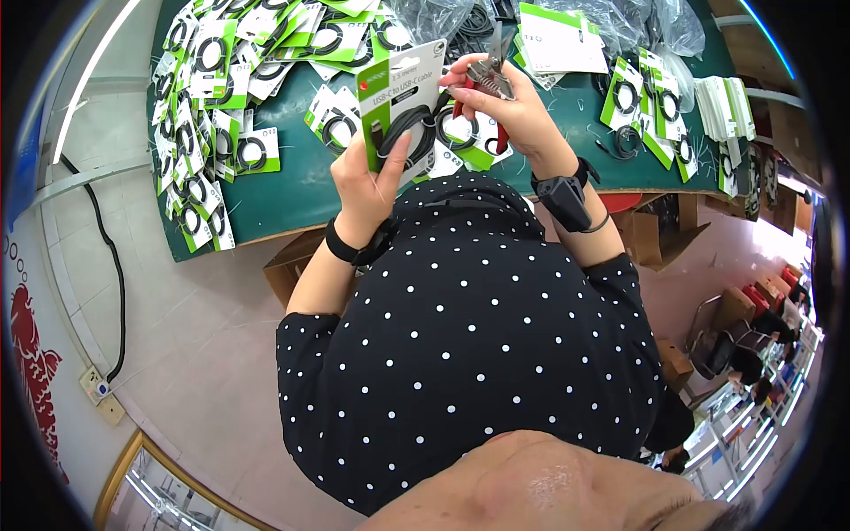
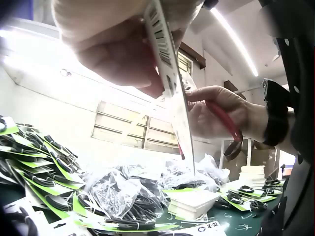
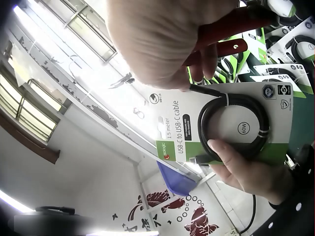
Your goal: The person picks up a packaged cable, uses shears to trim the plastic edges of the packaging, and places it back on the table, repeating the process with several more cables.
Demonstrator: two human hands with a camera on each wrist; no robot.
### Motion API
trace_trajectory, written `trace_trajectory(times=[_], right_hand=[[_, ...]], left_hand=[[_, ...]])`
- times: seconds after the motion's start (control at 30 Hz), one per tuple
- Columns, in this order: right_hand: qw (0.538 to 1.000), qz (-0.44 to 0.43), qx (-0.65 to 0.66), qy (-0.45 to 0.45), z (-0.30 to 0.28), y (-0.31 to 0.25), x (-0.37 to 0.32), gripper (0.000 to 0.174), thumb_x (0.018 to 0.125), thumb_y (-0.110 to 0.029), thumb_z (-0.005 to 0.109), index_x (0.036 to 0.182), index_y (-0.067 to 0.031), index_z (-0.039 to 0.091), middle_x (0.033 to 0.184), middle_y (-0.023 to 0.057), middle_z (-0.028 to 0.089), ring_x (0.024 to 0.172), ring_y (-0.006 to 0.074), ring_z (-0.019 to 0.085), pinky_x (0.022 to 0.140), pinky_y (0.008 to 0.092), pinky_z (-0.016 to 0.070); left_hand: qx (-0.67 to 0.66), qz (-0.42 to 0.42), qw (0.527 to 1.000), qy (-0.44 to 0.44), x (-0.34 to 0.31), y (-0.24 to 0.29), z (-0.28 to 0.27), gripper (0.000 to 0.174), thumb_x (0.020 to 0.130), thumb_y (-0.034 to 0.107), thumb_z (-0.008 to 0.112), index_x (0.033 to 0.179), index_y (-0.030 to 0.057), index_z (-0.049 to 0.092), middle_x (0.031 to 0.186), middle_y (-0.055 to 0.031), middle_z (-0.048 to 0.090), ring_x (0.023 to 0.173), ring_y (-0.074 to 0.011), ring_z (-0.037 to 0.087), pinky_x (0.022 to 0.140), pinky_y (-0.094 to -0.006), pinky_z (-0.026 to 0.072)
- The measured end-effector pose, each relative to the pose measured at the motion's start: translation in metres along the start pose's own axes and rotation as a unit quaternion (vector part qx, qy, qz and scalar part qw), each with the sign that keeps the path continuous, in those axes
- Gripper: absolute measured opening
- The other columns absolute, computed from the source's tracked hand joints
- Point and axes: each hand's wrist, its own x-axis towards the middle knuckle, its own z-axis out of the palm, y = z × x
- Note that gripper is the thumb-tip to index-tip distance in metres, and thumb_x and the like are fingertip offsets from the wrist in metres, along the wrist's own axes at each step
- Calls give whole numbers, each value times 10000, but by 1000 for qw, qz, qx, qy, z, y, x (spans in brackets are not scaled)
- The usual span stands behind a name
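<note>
My left hand pinches a white-and-green card labelled USB-C to USB-C cable, thumb on its front. A coiled black cable lies on the card, tied with white ties in the right wrist view. My right hand grips red-handled cutters, their blades pointing up and away, just right of the card. The left wrist view shows the card edge-on, with the right hand behind it and a red handle hanging out. Whether the right fingers touch the card is unclear.
Many carded cables are heaped over the left of the green table. A stack of cards, clear plastic bags and more carded cables lie behind and right. Cardboard boxes stand below the table's edge.
</note>
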Motion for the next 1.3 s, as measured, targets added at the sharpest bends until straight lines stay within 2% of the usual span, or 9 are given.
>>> trace_trajectory(times=[0.17,0.33,0.37,0.43,0.6,0.7,0.87,1.0,1.3], right_hand=[[1000,7,27,9,-1,2,-1,279,841,-65,655,1097,-18,556,1003,90,648,753,100,577,665,224,474],[998,-22,-33,41,6,6,-1,295,819,-62,678,1088,-27,560,1003,67,646,786,106,577,667,225,469],[982,-109,-144,52,8,6,-1,304,805,-56,688,1081,-33,562,1005,60,647,800,110,579,672,223,467],[890,-274,-356,72,11,6,-1,324,776,-44,708,1068,-46,567,1009,46,648,826,119,583,684,220,464],[865,-298,-401,58,23,-2,-5,359,722,-12,725,1042,-65,571,996,39,651,840,164,600,715,251,477],[803,-396,-443,54,22,3,1,388,668,3,731,1013,-70,572,971,52,650,837,222,607,722,295,490],[806,-364,-465,36,24,4,2,412,629,7,731,1002,-69,573,939,62,645,835,257,606,725,333,497],[818,-348,-457,28,25,10,2,376,615,-27,708,963,-98,585,880,35,627,802,241,600,684,333,493],[834,-263,-482,59,24,17,3,314,670,-30,706,966,-76,612,892,74,630,831,259,611,721,323,499]], left_hand=[[45,64,997,17,-2,-6,3,227,825,86,677,1000,-26,587,796,-149,656,625,-263,650,569,-300,495],[35,51,998,20,1,-6,4,233,830,101,678,1003,-24,586,806,-149,659,636,-262,655,574,-303,496],[35,47,998,24,2,-6,5,235,831,106,678,1004,-25,586,808,-150,658,638,-264,655,575,-305,496],[32,40,998,32,5,-5,5,240,835,116,677,1005,-26,586,811,-152,657,643,-266,656,575,-309,497],[36,17,999,23,2,-6,6,237,843,125,670,1002,-28,587,811,-151,654,658,-272,658,581,-311,497],[33,23,999,24,3,-4,7,235,851,138,664,993,-32,588,800,-152,650,644,-270,651,582,-314,493],[7,-25,1000,11,4,-5,7,234,862,149,652,992,-36,590,806,-144,653,665,-220,640,615,-299,486],[-99,-108,989,-14,3,-8,6,247,870,152,641,1018,-41,592,850,-113,662,737,-157,617,676,-269,479],[-249,-220,942,-40,9,-19,14,250,885,113,614,1090,-27,591,977,-65,650,853,-100,582,761,-243,469]])
